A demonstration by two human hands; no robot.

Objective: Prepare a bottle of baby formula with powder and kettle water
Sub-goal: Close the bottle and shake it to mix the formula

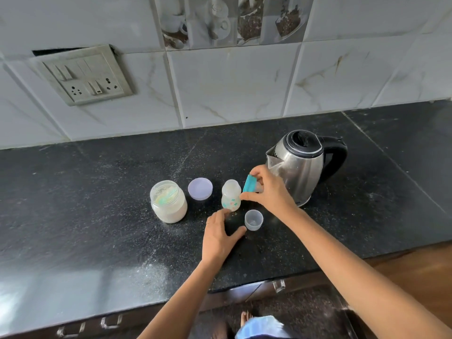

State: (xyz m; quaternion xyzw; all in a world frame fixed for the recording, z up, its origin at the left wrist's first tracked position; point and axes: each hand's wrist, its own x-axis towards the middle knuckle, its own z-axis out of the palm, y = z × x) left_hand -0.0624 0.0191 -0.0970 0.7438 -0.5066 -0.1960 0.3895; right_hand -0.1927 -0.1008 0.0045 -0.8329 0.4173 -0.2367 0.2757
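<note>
Evidently the bottle (231, 195) stands uncapped mid-counter (97, 192), ready for powder and water. At its three o'clock the right hand (266, 192) pinches the teal teat ring (250, 183), held clear of the neck. At six the left hand (220, 234), fingers spread, reaches its base, probably to steady it. The open powder jar (168, 201) is at nine and the kettle (300, 165) at two, both within easy reach.
</note>
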